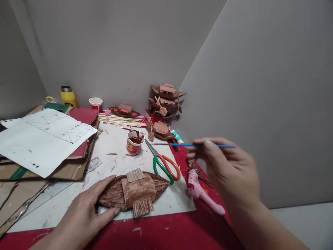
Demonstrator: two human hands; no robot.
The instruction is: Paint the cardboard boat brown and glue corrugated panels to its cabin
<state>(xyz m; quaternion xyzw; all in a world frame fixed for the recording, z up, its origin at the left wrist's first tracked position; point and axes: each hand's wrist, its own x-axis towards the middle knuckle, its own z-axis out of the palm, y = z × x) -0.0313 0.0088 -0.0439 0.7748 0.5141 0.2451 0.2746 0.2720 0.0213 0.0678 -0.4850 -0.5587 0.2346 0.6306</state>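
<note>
A small brown model boat (139,191) with a curved cabin roof and corrugated flaps lies on the white sheet. My left hand (85,205) grips its left end between thumb and fingers. Raised over the table's right side, my right hand (229,170) pinches a thin blue paintbrush (192,144), its tip pointing left. Left of that tip stands a paper cup (134,146) with brown paint inside. Scissors (162,161) with green and orange handles lie between the cup and my right hand, close to the boat's right end.
Several finished-looking model boats (168,91) are stacked at the back, with wooden sticks (122,120) beside them. A pink glue gun (204,198) lies at the right. Papers and cardboard (47,139) pile up at left, near a yellow bottle (68,97) and another cup (95,104). Grey walls enclose the table.
</note>
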